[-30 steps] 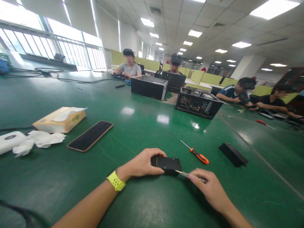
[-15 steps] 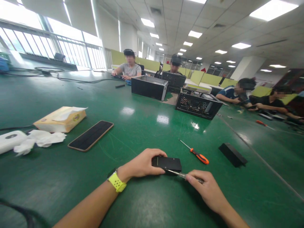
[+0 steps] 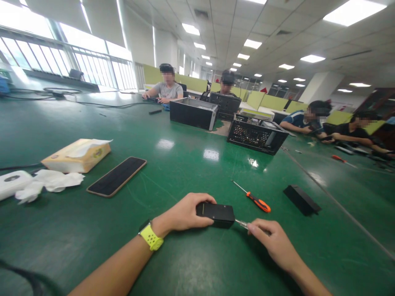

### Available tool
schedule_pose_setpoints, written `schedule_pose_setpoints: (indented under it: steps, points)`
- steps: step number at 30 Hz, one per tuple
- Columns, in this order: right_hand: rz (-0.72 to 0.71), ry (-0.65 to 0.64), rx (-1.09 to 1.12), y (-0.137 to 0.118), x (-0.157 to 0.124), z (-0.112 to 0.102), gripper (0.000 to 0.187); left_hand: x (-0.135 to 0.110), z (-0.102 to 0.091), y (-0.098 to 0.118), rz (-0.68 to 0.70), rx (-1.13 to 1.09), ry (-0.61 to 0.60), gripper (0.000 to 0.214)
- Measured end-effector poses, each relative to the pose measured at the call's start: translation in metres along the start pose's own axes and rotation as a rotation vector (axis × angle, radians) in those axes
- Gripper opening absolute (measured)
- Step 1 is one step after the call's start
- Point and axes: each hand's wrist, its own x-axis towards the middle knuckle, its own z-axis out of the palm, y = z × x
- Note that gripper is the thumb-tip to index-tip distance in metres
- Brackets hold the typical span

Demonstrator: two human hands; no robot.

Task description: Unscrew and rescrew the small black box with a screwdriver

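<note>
The left hand [image 3: 185,213] is closed on a small black box [image 3: 216,213], a flat, matte, hard-edged rectangle lying on the glossy green surface [image 3: 191,172] toward its near edge. The fingers curl over the box's far left corner and the thumb presses its near side. A rubbery yellow watch [image 3: 150,236] bands the wrist.

The right hand [image 3: 271,242] pinches a thin metal tool [image 3: 241,223] between thumb and fingertips. The bright, narrow shaft meets the right end of the box, and its handle is hidden in the grip.

Just beyond the box lies a screwdriver [image 3: 258,202] with a slim steel shaft and a smooth orange handle, apart from both hands. Farther toward the right edge sits a black block [image 3: 301,200], long and sharp-cornered.

Toward the left edge lie a dark glass phone [image 3: 117,176] with rounded corners, a soft yellow tissue pack [image 3: 77,155], crumpled white tissue [image 3: 49,183] and a smooth white device [image 3: 12,183].

Two open black metal computer cases [image 3: 257,133] stand well back, one with a perforated side. Bare surface lies around the box on the left, the right and the near side.
</note>
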Motion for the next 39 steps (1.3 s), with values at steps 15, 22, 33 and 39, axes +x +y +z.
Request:
schedule_pose_setpoints:
  steps: [15,22,33,39]
  points:
    - [-0.001,0.019,-0.036,-0.006,-0.011,0.001,0.052,-0.001,0.002,0.002,-0.013,0.003,0.021,0.037]
    - [-0.012,0.064,-0.050,-0.009,-0.015,-0.004,0.050,0.000,0.006,0.002,-0.048,-0.047,0.057,0.034]
    - [-0.019,0.119,-0.128,-0.021,-0.018,0.015,0.045,0.003,0.025,0.009,-0.158,-0.032,0.216,0.031]
    - [0.014,0.058,-0.123,-0.029,-0.020,0.029,0.045,0.006,0.050,0.017,-0.191,0.103,0.317,0.036]
